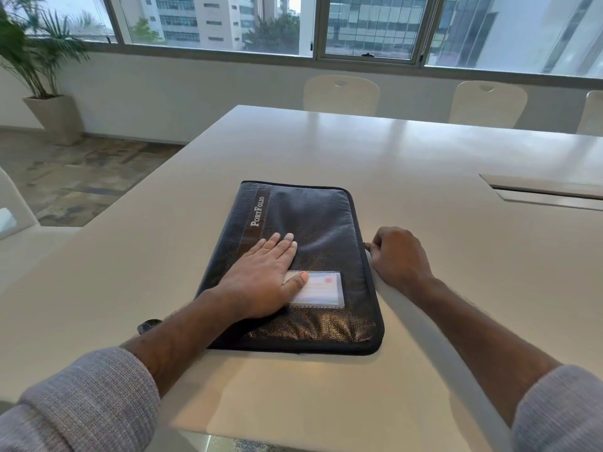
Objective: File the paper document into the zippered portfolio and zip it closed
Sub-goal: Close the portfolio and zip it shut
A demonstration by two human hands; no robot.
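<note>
Left hand point(261, 278) lies flat, fingers straight, pinning the closed portfolio point(313, 223) steady; just beside its edge, right hand point(396, 256) curls around the zipper pull point(368, 246).

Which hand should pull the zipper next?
The right hand. It already sits at the portfolio's right edge, fingers curled around what looks like the zipper pull. The left hand lies flat on the cover, holding it steady.

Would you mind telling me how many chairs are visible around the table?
4, perhaps more hidden. Two chair backs stand at the table's far edge: one centre, one to its right. A third is cut off by the right frame edge. A fourth sits at the left edge.
</note>
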